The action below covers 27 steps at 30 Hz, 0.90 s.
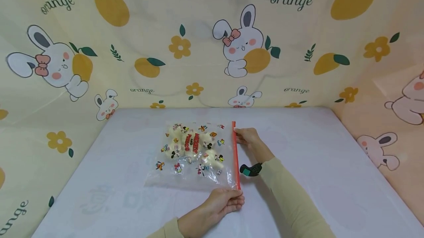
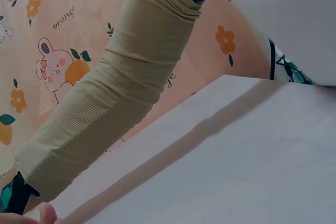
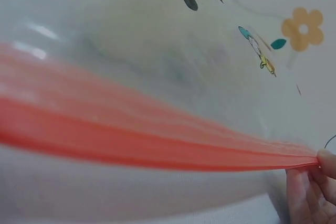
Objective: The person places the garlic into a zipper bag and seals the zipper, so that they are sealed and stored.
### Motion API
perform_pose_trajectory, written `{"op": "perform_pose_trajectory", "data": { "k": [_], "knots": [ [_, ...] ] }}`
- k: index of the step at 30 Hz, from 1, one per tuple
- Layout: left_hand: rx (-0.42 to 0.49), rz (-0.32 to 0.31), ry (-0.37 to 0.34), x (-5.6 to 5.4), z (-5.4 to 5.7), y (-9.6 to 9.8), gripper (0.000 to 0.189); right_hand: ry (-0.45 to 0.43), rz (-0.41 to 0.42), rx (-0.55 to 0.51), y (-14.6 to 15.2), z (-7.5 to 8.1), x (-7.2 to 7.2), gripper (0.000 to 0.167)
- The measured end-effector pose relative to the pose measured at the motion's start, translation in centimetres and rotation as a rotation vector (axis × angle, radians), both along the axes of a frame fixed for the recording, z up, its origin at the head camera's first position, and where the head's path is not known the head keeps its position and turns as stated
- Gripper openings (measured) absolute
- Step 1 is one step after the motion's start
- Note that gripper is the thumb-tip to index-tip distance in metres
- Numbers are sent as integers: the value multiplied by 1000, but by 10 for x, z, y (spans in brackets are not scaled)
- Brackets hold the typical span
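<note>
A clear zip bag (image 1: 190, 175) printed with cartoon figures lies with its red zip edge (image 1: 236, 157) towards the right. Several cream-coloured rounded pieces (image 1: 212, 159) show through the plastic; their kind is unclear. At the near end of the zip, my left hand (image 1: 220, 206) pinches the corner between thumb and fingers. My right hand (image 1: 250, 138) pinches the far end of the same edge. The right wrist view shows the red strip (image 3: 157, 150) stretched taut up to the pinching fingers (image 3: 328, 163). In the left wrist view only fingertips (image 2: 48, 213) appear at the bottom left corner.
The bag is over a white-covered table (image 1: 116, 208). Behind it hangs a cream cloth (image 1: 198, 13) printed with rabbits and oranges, which also lines both sides. A black wrist device (image 1: 250, 170) sits on the right wrist, below the beige sleeve (image 1: 291, 197).
</note>
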<state>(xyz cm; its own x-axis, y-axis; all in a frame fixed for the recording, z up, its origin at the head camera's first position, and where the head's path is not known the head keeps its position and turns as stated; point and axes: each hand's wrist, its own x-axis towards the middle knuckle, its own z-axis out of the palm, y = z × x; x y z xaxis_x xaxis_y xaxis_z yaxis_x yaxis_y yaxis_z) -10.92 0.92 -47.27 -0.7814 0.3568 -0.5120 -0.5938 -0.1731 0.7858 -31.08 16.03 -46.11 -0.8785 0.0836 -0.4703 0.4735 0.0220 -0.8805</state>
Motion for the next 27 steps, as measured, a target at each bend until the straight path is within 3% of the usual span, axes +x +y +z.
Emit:
{"op": "perform_pose_trajectory", "data": {
  "k": [27],
  "knots": [
    [22, -14, 8, 3, -1, 0, 22, -1, -39, 29, 0, 0, -5, 41]
  ]
}}
